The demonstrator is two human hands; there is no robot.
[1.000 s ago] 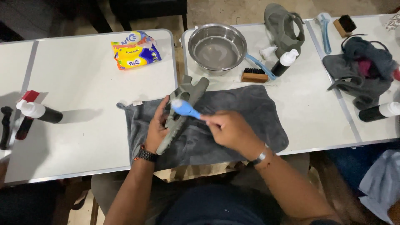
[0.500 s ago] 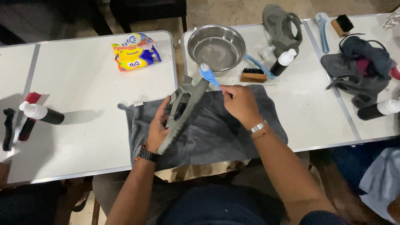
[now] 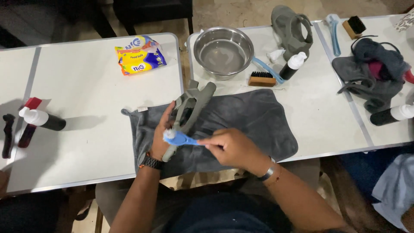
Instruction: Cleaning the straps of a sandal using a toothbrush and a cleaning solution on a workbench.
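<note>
My left hand (image 3: 162, 136) grips a grey-green sandal (image 3: 189, 108), holding it tilted above a dark grey towel (image 3: 254, 121) spread on the white table (image 3: 86, 129). My right hand (image 3: 230, 146) holds a small blue brush (image 3: 179, 138) by its handle. The brush head rests against the lower part of the sandal, close to my left fingers. A dark watch sits on my left wrist, and bracelets on my right.
Beyond the towel stand a steel bowl of water (image 3: 223, 51), a wooden brush (image 3: 261, 79), a black bottle with a white cap (image 3: 292, 67) and a second grey sandal (image 3: 290, 30). A yellow packet (image 3: 139, 55) lies at the back left. Bottles (image 3: 43, 120) lie at the far left, dark cloths (image 3: 371, 73) at the right.
My right hand has brought the blue brush back from near the sandal's upper end by the bowl down to its lower end. My left hand keeps hold of the sandal.
</note>
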